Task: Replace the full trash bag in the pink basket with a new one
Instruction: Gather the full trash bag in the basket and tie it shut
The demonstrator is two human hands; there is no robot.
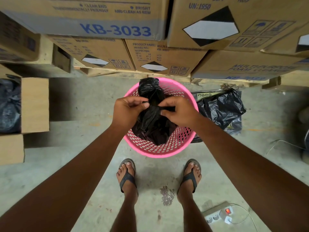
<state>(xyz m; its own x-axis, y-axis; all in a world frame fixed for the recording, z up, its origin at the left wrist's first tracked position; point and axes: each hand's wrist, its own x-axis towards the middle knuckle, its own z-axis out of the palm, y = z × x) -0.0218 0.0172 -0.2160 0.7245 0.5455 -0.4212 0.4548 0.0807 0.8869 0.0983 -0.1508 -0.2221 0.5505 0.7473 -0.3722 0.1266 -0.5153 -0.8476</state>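
Two hands are seen above the pink basket [160, 148], which stands on the concrete floor [83, 156] before stacked cardboard boxes [117, 29]. The black trash bag [153, 126] sits inside the basket, its top gathered. The left hand [128, 111] is pinched on one strand of the bag's neck, and the right hand [178, 111] on another. A loose black bag [222, 108] lies just beside the basket.

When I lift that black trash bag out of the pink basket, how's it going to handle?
Probably floppy: the black trash bag is thin, crinkled film, gathered where both hands pinch it. Its bulging body suggests some weight, so it may sag. The light, perforated pink basket might lift along with it.
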